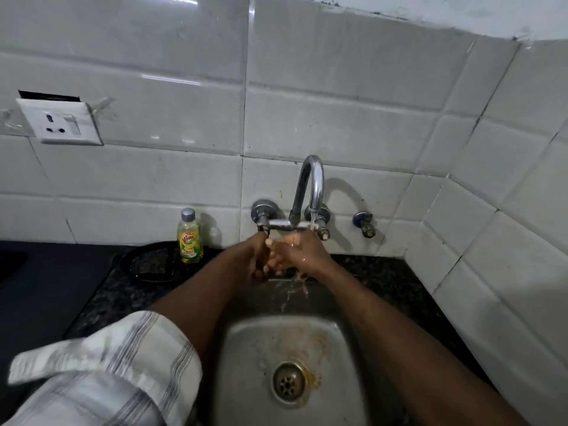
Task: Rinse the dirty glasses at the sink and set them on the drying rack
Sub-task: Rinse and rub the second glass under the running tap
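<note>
Pressing together under the tap (310, 186), the left hand (259, 256) and right hand (302, 252) are holding nothing, water running over them.

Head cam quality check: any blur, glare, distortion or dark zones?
Head view: wide-angle bowing bends the tile lines; glare streaks on the upper wall tiles; motion blur on the left hand, right hand and sleeve; the faucet throws a shadow to its right; the counter at left is very dark.
</note>
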